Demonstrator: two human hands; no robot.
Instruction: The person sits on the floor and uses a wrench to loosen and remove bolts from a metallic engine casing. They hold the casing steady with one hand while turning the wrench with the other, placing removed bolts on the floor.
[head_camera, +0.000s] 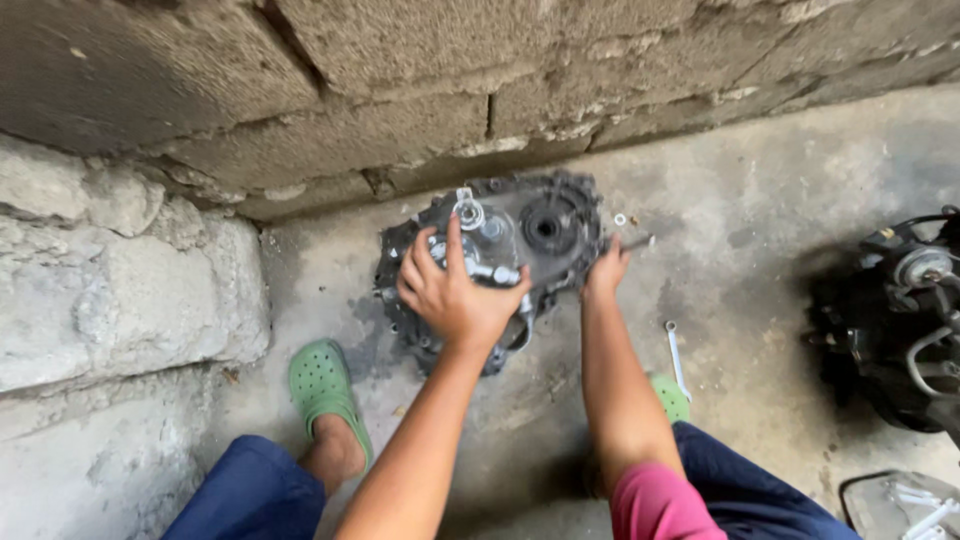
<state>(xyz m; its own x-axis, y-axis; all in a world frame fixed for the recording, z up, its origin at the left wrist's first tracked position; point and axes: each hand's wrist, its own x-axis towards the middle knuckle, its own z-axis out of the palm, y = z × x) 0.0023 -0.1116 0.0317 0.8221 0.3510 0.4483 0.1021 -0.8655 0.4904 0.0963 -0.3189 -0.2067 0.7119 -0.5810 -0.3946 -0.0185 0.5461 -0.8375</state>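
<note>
On the concrete floor, hard against the block wall, lies a dark engine case, inner face up, where it cannot slide away. Left hand presses flat on its shafts, fingers spread, steadying it; right hand curls closed on the case's edge. A wrench lies beside.

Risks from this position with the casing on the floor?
1. The left hand lies flat over the shafts and gears of the dark engine casing; fingers could be pinched or cut on edges if it shifts.
2. The right hand grips only the casing's rim, so the part could probably slip on the stained concrete floor.
3. A small washer and a wrench lie loose nearby, easily kicked or lost beside the green clogs.
</note>
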